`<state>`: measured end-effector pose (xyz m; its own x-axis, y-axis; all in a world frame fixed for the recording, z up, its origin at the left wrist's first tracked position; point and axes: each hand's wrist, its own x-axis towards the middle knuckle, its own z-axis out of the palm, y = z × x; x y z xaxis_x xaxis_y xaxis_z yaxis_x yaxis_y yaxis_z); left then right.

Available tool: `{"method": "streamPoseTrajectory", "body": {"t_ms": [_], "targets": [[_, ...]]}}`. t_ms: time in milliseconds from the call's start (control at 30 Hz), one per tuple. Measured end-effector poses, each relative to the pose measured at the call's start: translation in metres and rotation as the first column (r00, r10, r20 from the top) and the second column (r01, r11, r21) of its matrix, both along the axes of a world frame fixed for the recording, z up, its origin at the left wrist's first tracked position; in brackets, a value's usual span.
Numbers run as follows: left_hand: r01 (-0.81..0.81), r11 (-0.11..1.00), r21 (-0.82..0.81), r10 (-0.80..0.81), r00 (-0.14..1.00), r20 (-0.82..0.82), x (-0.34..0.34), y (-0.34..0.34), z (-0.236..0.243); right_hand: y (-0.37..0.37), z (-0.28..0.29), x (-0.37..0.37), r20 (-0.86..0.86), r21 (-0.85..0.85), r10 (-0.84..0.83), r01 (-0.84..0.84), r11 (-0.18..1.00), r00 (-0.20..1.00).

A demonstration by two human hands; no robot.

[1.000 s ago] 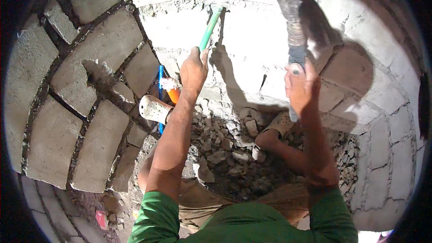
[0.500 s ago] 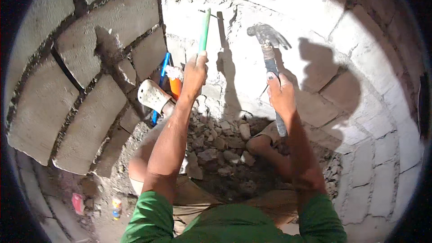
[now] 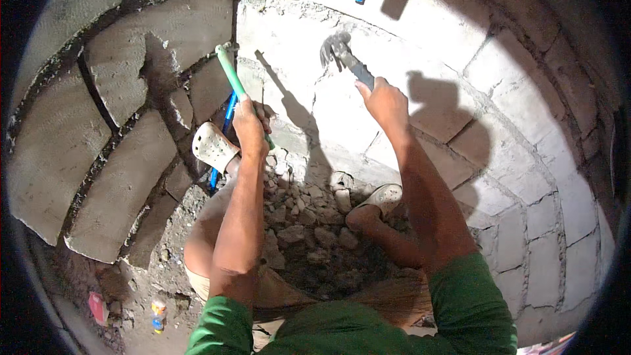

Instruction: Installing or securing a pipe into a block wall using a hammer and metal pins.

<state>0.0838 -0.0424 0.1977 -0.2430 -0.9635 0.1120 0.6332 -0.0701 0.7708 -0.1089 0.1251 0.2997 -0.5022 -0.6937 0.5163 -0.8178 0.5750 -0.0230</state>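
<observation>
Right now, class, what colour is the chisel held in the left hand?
Green, seen best in the head view: the chisel in the left hand.

Chisel [image 3: 238, 89] in left hand [image 3: 250, 125], hammer [image 3: 345, 59] in right hand [image 3: 384, 102], rubble [image 3: 309, 223] below between feet

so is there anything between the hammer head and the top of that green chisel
Nothing visible. The hammer, raised in the right hand, has open air and bare block wall between its head and the green chisel held by the left hand. The chisel's tip rests at the wall joint.
</observation>
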Motion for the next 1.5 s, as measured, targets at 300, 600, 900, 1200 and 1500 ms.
{"method": "streamPoseTrajectory", "body": {"t_ms": [300,600,900,1200,1500], "targets": [[-0.011,0.998,0.055,0.011,1.000,-0.001,0.026,-0.026,-0.016,0.079,-0.130,0.082,0.407,-0.122,0.132,-0.090,0.988,0.904],[-0.058,0.997,-0.042,0.065,0.976,0.207,0.005,-0.013,-0.073,0.227,-0.339,0.133,0.907,0.315,-0.101,-0.499,0.807,0.409],[0.149,0.988,0.046,-0.126,0.592,0.796,-0.019,0.054,-0.268,0.224,-0.321,0.126,0.942,0.207,-0.249,-0.196,0.959,-0.226],[0.344,0.927,0.151,-0.364,0.723,0.588,-0.035,0.067,-0.234,0.226,-0.310,0.117,0.777,0.188,-0.175,-0.042,0.981,-0.605],[0.256,0.964,-0.071,-0.124,0.671,0.731,-0.060,0.030,-0.287,0.208,-0.307,0.125,0.907,0.294,-0.324,-0.148,0.944,-0.268]]}}
